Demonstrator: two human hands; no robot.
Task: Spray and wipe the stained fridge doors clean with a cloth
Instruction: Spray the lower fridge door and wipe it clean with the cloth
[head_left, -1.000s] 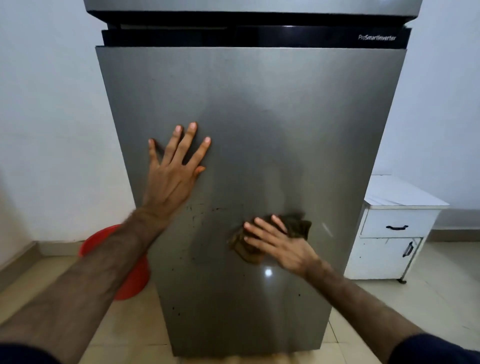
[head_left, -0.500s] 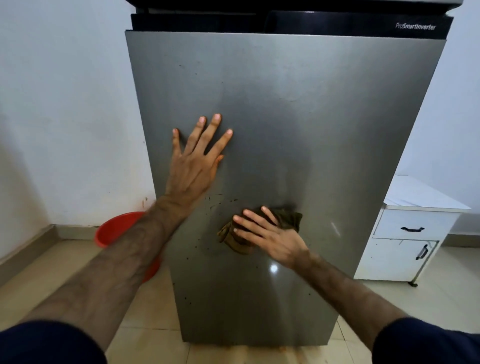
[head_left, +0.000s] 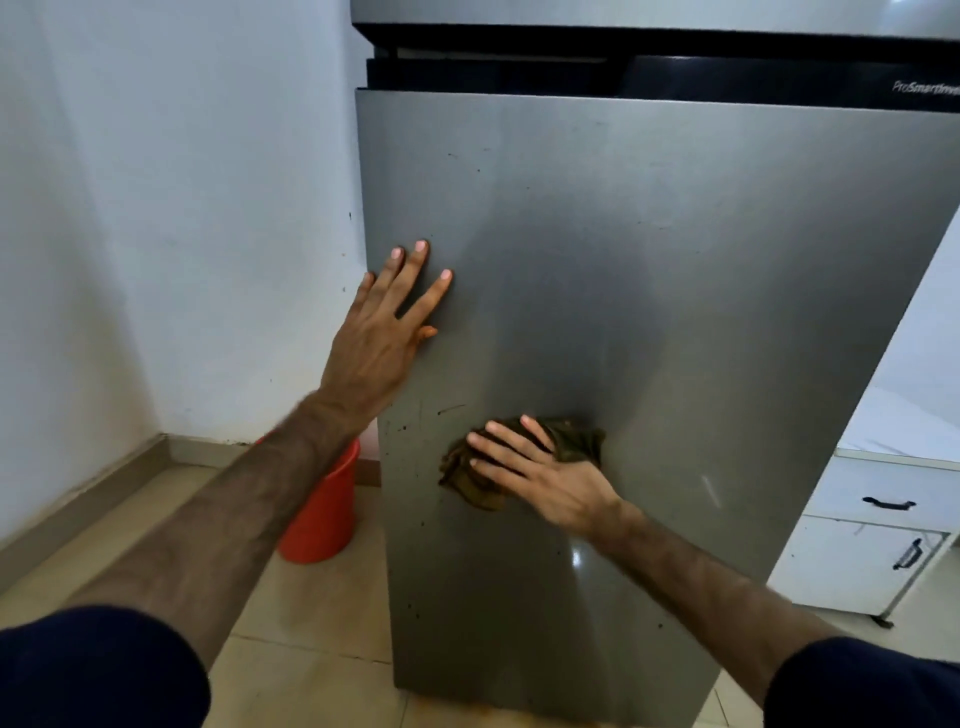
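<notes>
The grey lower fridge door (head_left: 675, 249) fills the view, with small dark specks and a short dark streak near its left edge. My right hand (head_left: 540, 475) presses a crumpled brown cloth (head_left: 470, 480) flat against the door at mid height, fingers spread over it. Higher up, my left hand (head_left: 387, 325) lies flat and open on the door beside its left edge, holding nothing. No spray bottle is in view.
A red bucket (head_left: 324, 512) stands on the tiled floor left of the fridge, partly behind my left forearm. A white cabinet (head_left: 872, 540) with black handles stands at the right. A white wall (head_left: 171, 218) runs along the left.
The view has swung left, so the fridge sits further right in frame. My right hand has slid the cloth leftward on the door. My left hand now rests closer to the door's left edge.
</notes>
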